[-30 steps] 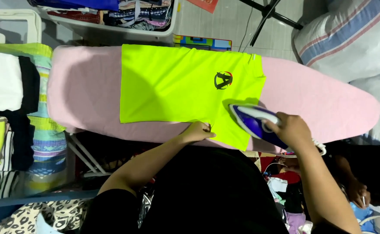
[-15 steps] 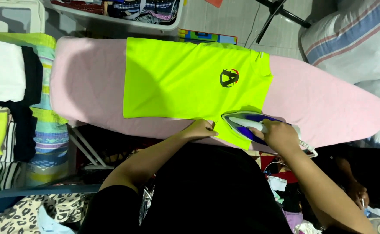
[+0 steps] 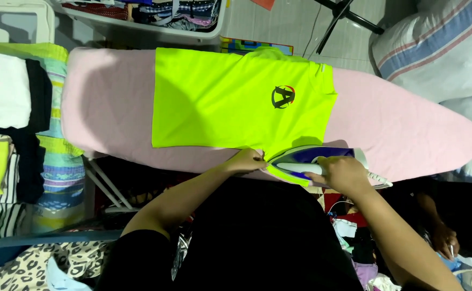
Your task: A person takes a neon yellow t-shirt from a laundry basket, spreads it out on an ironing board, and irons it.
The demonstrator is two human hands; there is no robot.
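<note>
My right hand (image 3: 339, 175) covers the iron's (image 3: 314, 159) handle, the iron hides the yellow shirt's (image 3: 236, 99) near sleeve, and the frame's top edge cuts off the clothes basket (image 3: 150, 24).

Shirt (image 3: 230, 102) on board: neon yellow-green, small black-and-red round emblem (image 3: 283, 97) on chest. Ironing board cover (image 3: 408, 129): pale pink, plain. Iron (image 3: 314, 160), near edge: purple-blue body, white handle and base. Sack (image 3: 435, 48), far right: white with blue and red stripes. Folded pile (image 3: 15, 124), left: white, black, yellow, striped pastel pieces. Cloth (image 3: 9, 269), near left: leopard print.
</note>
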